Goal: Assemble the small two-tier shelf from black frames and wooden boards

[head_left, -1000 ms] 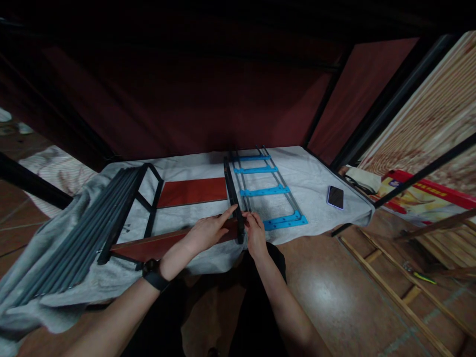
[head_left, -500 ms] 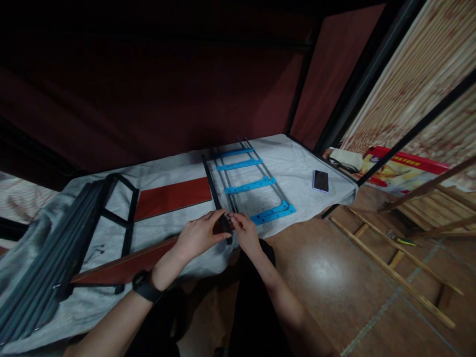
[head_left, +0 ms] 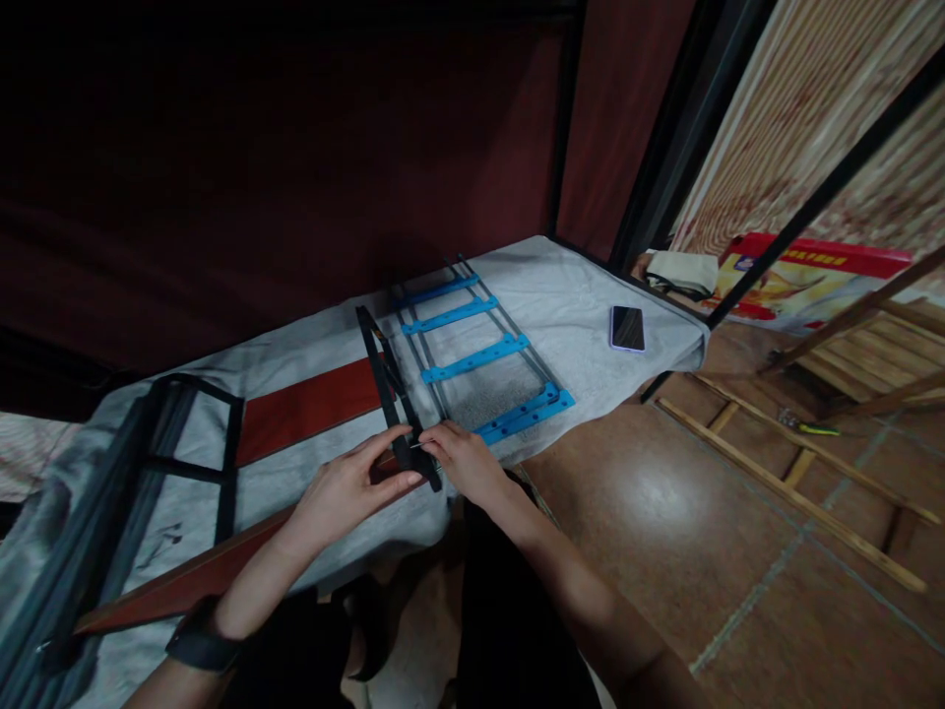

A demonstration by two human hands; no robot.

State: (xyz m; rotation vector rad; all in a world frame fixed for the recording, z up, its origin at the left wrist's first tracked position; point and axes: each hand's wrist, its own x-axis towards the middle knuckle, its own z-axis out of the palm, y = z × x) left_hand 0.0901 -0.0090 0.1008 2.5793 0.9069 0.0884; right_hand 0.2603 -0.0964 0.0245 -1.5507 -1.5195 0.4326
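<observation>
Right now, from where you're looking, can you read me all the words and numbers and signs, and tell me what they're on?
None can be read for sure.
Red and yellow box: yellow lettering along its red top, too blurred to read.
Same box: a small blue logo, too small to read.
Phone: no words I can make out on its dark screen.
Black bars and blue strips: no writing I can see.

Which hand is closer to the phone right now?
Right. The right hand is left of the phone and nearer the wearer, at the black frame; the left hand is farther left, also at that frame.
</observation>
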